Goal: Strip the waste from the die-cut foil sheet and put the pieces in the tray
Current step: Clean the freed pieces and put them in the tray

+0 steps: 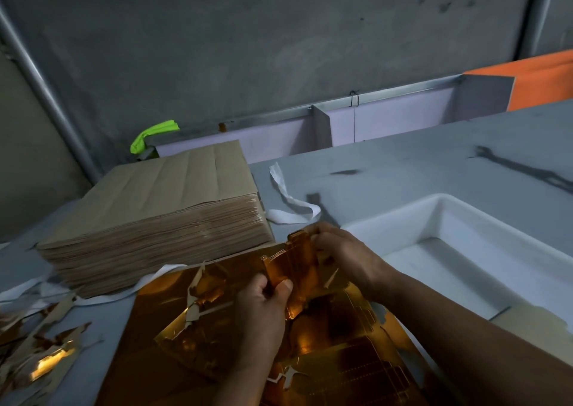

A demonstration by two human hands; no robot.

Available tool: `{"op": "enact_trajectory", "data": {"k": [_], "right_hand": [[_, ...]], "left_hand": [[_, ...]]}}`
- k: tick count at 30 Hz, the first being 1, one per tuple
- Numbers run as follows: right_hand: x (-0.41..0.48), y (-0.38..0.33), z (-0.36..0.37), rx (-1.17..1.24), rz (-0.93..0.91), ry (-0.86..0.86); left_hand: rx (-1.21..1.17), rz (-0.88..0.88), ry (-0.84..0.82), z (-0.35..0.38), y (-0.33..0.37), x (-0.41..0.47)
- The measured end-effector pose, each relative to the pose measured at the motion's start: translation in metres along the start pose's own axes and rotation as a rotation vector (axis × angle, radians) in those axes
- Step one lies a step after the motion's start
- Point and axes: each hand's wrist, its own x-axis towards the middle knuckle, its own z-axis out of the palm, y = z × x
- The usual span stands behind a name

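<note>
Foil sheet point(192, 340) lies on the surface point(403, 170) before you; your left hand point(263, 306) and right hand point(344, 256) each pinch one gold piece point(297, 260) above it, tray point(400, 219) just beside.

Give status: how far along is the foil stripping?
Looks early. Done: torn gold scraps lie at the left of the table; the foil sheet is ripped along its left edge. In hand: left hand and right hand both grip one gold piece at the sheet's top. Left: no gold piece shows in the white tray, and a tall stack waits.
</note>
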Motion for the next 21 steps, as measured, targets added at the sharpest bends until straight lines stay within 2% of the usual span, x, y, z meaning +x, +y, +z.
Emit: {"op": "enact_trajectory", "data": {"k": [4, 13, 21], "right_hand": [[-0.003, -0.0016, 0.0025, 0.065, 0.008, -0.009], [-0.0013, 0.0017, 0.005, -0.039, -0.001, 0.016], [0.0, 0.0017, 0.0042, -0.012, 0.026, 0.045]], "left_hand": [[-0.011, 0.026, -0.012, 0.0033, -0.0013, -0.0014], [0.056, 0.08, -0.031, 0.0039, -0.0039, -0.0044], [0.091, 0.105, -0.053, 0.0059, -0.0033, -0.005]]}}
